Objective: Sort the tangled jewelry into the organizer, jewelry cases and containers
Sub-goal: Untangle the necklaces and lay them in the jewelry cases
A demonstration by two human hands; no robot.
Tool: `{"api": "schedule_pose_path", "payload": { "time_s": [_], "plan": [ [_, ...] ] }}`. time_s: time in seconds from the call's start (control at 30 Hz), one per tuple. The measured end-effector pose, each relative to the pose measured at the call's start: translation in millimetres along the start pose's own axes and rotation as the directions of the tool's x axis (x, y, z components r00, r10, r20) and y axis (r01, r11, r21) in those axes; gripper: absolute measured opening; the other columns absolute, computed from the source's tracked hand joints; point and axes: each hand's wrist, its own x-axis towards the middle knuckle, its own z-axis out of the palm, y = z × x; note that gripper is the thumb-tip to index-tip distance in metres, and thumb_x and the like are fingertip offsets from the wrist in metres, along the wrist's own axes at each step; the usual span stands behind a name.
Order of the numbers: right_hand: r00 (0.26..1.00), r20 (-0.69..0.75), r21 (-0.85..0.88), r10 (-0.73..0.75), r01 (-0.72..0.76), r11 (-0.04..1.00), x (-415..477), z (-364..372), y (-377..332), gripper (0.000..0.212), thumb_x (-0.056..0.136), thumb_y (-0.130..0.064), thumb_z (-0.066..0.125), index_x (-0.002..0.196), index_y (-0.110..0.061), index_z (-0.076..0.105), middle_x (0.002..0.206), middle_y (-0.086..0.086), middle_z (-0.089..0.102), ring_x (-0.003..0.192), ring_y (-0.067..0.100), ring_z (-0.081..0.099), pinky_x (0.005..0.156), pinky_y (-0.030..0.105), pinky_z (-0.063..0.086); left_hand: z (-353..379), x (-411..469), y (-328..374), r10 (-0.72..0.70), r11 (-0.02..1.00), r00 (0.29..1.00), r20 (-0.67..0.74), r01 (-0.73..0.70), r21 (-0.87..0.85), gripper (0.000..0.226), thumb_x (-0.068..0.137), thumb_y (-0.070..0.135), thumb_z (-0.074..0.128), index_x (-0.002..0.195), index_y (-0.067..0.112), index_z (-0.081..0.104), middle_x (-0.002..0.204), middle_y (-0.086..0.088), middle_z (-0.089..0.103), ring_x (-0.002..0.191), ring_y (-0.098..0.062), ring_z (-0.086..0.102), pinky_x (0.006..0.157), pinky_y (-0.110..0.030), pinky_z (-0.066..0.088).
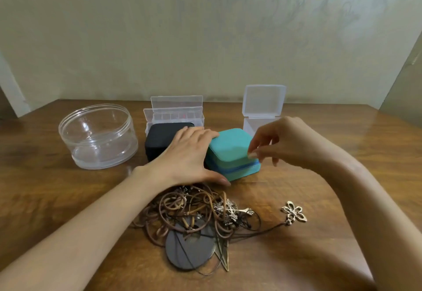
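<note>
- the left hand [189,156] is laid flat against the left side of a teal jewelry case [230,149]; the fingers are spread straight over its top edge and the thumb is stretched along its lower front.
- the right hand [285,144] is held at the case's right front corner, thumb and forefinger brought together just above the blue zip [237,169]; whether anything is pinched there cannot be told.
- the case is shut and is set on the bench [342,199] between the two hands.
- the tangled jewelry [198,215], a heap of brown cords and metal charms, is seen just beneath the left wrist, nearer the person.
- a flower pendant [294,212] is strung out from the heap, below the right hand.
- a black jewelry case [159,140] is partly covered by the left hand's fingers.
- an open organizer [177,113] is placed behind it, a round clear container [98,135] lies to the left of the left hand, and a small clear box [262,108] with its lid raised is found behind the right hand.
</note>
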Motion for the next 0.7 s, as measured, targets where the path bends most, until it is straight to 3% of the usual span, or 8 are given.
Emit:
{"api": "schedule_pose_path", "payload": {
  "time_s": [0.07, 0.2, 0.33, 0.5, 0.7],
  "plan": [
    [0.996, -0.085, -0.047, 0.039, -0.043, 0.998, 3, 0, 3, 0.014, 0.074, -0.018, 0.078, 0.067, -0.025, 0.068, 0.060, -0.010, 0.065, 0.048, 0.003, 0.058, 0.053, 0.020, 0.050, 3, 5, -1, 0.000, 1.000, 1.000, -0.014, 0.000, -0.015, 0.107, 0.057, 0.077, 0.064, 0.142, 0.023, 0.028, 0.144, 0.005, 0.034, 0.135, -0.015, 0.022, 0.112, -0.031, 0.010],
    [0.993, 0.079, -0.098, 0.089, -0.081, 0.992, 4, 7, 10, 0.012, 0.077, -0.018, 0.076, 0.068, -0.024, 0.071, 0.064, -0.005, 0.070, 0.047, 0.000, 0.058, 0.045, 0.013, 0.042, -3, 11, -7, -0.055, 0.987, 0.995, -0.089, 0.040, -0.159, 0.082, 0.066, 0.077, 0.054, 0.131, 0.029, 0.041, 0.129, 0.009, 0.049, 0.126, -0.014, 0.035, 0.105, -0.033, 0.022],
    [0.993, 0.106, -0.008, 0.052, -0.051, 0.999, 6, 9, 9, 0.011, 0.080, -0.013, 0.073, 0.088, -0.018, 0.076, 0.072, -0.001, 0.073, 0.049, 0.002, 0.058, 0.050, 0.013, 0.046, 0, 13, 3, -0.037, 0.998, 0.998, 0.044, 0.040, -0.055, 0.117, 0.049, 0.091, 0.050, 0.143, 0.026, 0.024, 0.147, 0.006, 0.030, 0.136, -0.014, 0.023, 0.114, -0.038, 0.014],
    [0.986, 0.164, 0.100, -0.001, -0.015, 0.995, 5, 7, 6, 0.014, 0.084, -0.011, 0.068, 0.096, -0.016, 0.074, 0.074, -0.003, 0.070, 0.048, -0.003, 0.056, 0.046, 0.009, 0.040, 7, 27, 18, -0.097, 0.993, 0.993, -0.072, 0.101, 0.055, 0.102, 0.059, 0.088, 0.045, 0.137, 0.025, 0.032, 0.137, 0.002, 0.042, 0.127, -0.019, 0.034, 0.103, -0.041, 0.024],
    [0.977, 0.206, 0.020, 0.059, -0.064, 0.998, 6, 9, 10, 0.014, 0.086, -0.010, 0.066, 0.096, -0.014, 0.073, 0.070, -0.009, 0.064, 0.044, -0.006, 0.054, 0.044, 0.008, 0.039, -23, 29, 6, -0.043, 0.968, 0.997, 0.065, 0.058, -0.244, 0.076, 0.074, 0.058, 0.066, 0.136, 0.027, 0.035, 0.139, 0.003, 0.048, 0.123, -0.016, 0.047, 0.097, -0.029, 0.035]
  ]
}}
